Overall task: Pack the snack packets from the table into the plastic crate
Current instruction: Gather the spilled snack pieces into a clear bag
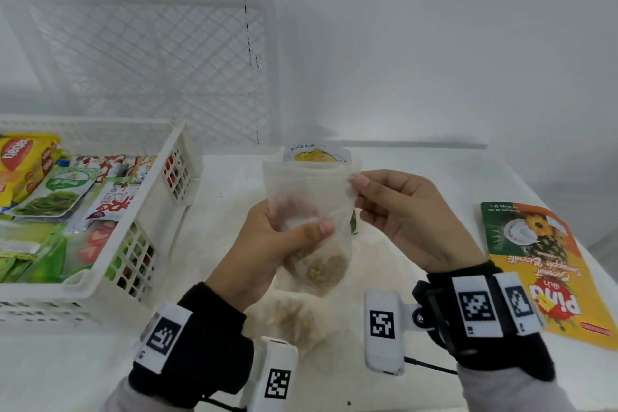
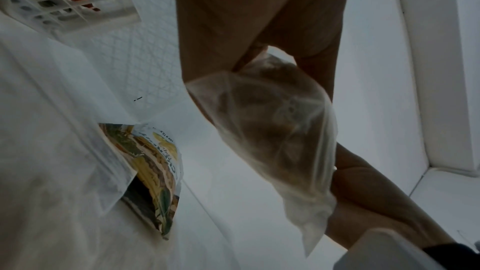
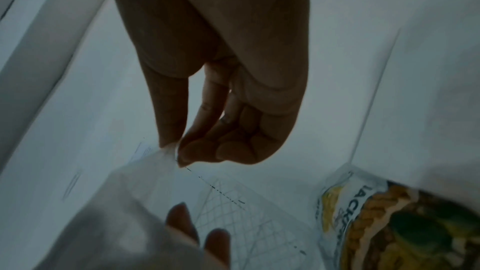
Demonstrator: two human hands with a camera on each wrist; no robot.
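A clear plastic bag of pale brown snack pieces (image 1: pixel 314 211) (image 2: pixel 280 130) hangs above the table centre. My left hand (image 1: pixel 284 237) grips its middle, thumb across the front. My right hand (image 1: pixel 357 187) (image 3: pixel 179 151) pinches the bag's upper right corner (image 3: pixel 161 155) between thumb and forefinger. The white plastic crate (image 1: pixel 160 184) stands at the left, holding several colourful snack packets (image 1: pixel 60 191). A second clear bag of similar pieces (image 1: pixel 294 318) lies on the table under my hands. An orange and green biscuit packet (image 1: pixel 535 264) lies flat at the right.
A white and yellow packet (image 1: pixel 317 154) (image 2: pixel 155 167) (image 3: pixel 363 219) lies behind the held bag, near the table's back edge. Another white lattice crate (image 1: pixel 150 53) stands tilted against the back wall. The table top (image 1: pixel 418 157) is white.
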